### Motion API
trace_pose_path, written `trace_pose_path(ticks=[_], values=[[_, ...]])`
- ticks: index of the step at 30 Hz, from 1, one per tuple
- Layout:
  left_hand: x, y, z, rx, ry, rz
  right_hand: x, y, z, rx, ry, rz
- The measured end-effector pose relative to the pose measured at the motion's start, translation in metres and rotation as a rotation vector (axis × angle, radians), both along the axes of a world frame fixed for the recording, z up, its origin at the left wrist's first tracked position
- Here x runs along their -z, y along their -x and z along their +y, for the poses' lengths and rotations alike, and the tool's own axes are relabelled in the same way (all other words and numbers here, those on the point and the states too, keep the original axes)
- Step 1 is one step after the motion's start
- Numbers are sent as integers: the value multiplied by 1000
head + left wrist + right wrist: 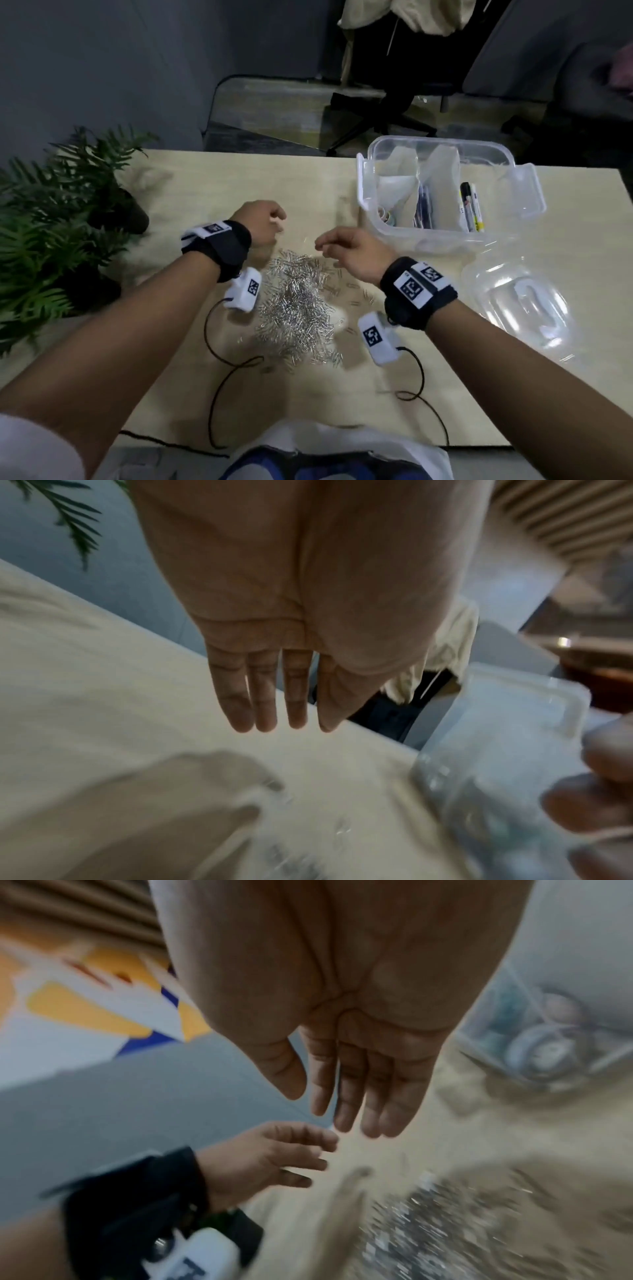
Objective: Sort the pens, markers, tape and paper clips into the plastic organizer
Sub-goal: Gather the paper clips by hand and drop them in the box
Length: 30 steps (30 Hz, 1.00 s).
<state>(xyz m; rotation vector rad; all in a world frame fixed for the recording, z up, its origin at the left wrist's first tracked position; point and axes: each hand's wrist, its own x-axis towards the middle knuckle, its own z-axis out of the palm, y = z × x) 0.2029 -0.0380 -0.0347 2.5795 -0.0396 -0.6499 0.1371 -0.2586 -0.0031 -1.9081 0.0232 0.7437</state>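
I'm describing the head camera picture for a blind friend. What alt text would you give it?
Two bare hands, the left hand and right hand, hover open over a heap of silver paper clips on a pale table. Behind them to the right stands a clear plastic organizer, already holding pens, markers and tape; its lid lies beside it.

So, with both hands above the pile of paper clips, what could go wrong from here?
1. The paper clips lie in a loose pile with strays around it; scooping with the left hand and right hand may scatter more across the table.
2. The organizer sits off to the right, so clips may drop during the carry.
3. Clips might land among the markers instead of a free compartment.
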Motion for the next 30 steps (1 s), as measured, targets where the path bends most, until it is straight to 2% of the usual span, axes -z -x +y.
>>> trace_pose_path(ticks=[2, 4, 6, 9, 15, 19, 21, 23, 26, 28, 30], values=[[25, 12, 13, 151, -113, 34, 22, 7, 5, -106, 233, -59], [42, 20, 17, 254, -179, 0, 35, 11, 10, -169, 406, -123], [53, 28, 16, 323, -251, -16, 48, 10, 16, -221, 508, -188], [65, 38, 10, 387, -295, 17, 63, 3, 27, -311, 558, -220], [69, 65, 14, 460, -223, 64, 81, -12, 55, -432, 595, -270], [70, 85, 32, 517, -61, 116, 87, 10, 65, -561, 694, -280], [69, 93, 44, 458, 45, 125, 87, 27, 64, -575, 629, -295], [65, 98, 57, 331, 100, 40, 86, 39, 54, -485, 517, -288], [62, 104, 85, 82, 32, -77, 83, 48, 27, -189, 496, -313], [63, 107, 104, 6, -1, 24, 83, 60, 2, -9, 590, -370], [65, 114, 115, 71, -51, 161, 87, 78, -24, 89, 704, -336]])
